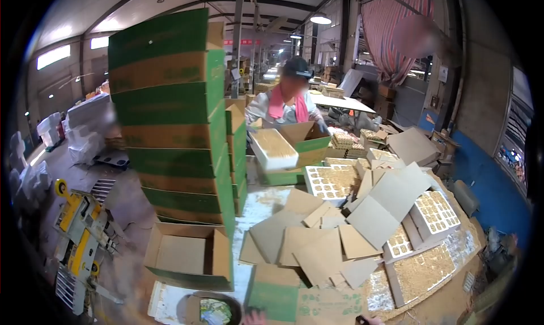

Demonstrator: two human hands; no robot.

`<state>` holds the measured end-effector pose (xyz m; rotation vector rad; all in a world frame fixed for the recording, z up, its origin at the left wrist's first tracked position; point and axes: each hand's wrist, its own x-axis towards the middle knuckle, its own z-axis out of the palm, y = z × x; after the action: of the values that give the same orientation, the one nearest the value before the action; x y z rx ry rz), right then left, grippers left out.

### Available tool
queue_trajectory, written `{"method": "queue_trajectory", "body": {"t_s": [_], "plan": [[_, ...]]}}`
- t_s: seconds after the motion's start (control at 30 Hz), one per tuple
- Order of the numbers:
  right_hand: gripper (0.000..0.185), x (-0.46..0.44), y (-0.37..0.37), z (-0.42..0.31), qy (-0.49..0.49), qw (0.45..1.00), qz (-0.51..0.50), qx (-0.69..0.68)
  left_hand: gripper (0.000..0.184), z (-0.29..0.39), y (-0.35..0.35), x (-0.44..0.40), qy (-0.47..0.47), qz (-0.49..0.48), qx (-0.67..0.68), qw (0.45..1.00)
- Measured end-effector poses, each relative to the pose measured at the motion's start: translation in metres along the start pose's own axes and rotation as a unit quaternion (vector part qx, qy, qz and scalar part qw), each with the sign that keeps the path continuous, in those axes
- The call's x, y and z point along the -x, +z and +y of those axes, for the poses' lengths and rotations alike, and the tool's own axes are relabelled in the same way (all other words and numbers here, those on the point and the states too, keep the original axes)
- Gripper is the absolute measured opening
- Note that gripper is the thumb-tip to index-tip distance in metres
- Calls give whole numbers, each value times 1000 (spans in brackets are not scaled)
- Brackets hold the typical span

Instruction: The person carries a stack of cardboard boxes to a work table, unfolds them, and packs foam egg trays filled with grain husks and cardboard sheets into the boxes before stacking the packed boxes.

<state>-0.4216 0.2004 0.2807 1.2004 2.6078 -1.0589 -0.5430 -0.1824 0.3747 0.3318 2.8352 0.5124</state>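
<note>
At the bottom edge, my left hand (255, 318) shows only its fingers, which look spread on the near side of a green and brown cardboard box (300, 299). Further right, my right hand (374, 321) is mostly cut off by the frame, beside the same box. A small dark object (361, 320) shows at that hand; its kind and whether it is gripped are unclear. Loose cardboard sheets (310, 251) lie just beyond the box. Left of my left hand stands a dark round container (232, 311) with a printed packet (214, 312) in it.
Tall stacked green-brown boxes (170, 104) rise at left, above an open box (181, 254). Across the table a co-worker (286, 101) handles a white foam tray (274, 149) and an open carton (309, 141). Filled trays (436, 211) stand right. A yellow-grey machine (82, 240) is left.
</note>
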Motion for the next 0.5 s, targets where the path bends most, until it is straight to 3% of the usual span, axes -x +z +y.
{"method": "queue_trajectory", "body": {"t_s": [0.07, 0.17, 0.2, 0.23, 0.27, 0.37, 0.47, 0.5], "plan": [[78, -1, -12, 41, 29, 993, -98, -53, 74, -15, 32, -5, -9, -52, 21, 998], [91, -3, 4, 72, 53, 998, -11, -28, 76, -48, 99, -23, 30, -102, 60, 993], [82, -2, -3, 65, 55, 998, 4, -16, 76, -70, 132, -33, 48, -113, 67, 990], [76, -4, -3, 69, 57, 997, 9, -54, 77, -42, 83, -36, 71, -112, 70, 989], [69, -9, -3, 72, 63, 993, 19, -96, 76, -3, 43, -9, -30, -132, 79, 988], [59, -3, -35, 54, 57, 996, -22, -64, 75, 35, -28, -4, 38, -82, 41, 995], [65, 3, -89, 25, 6, 993, -120, 2, 74, 54, -76, -8, 106, -39, -21, 993], [60, 10, -113, 4, 24, 997, -77, -18, 73, 61, -90, -7, 124, -30, -53, 990]]}}
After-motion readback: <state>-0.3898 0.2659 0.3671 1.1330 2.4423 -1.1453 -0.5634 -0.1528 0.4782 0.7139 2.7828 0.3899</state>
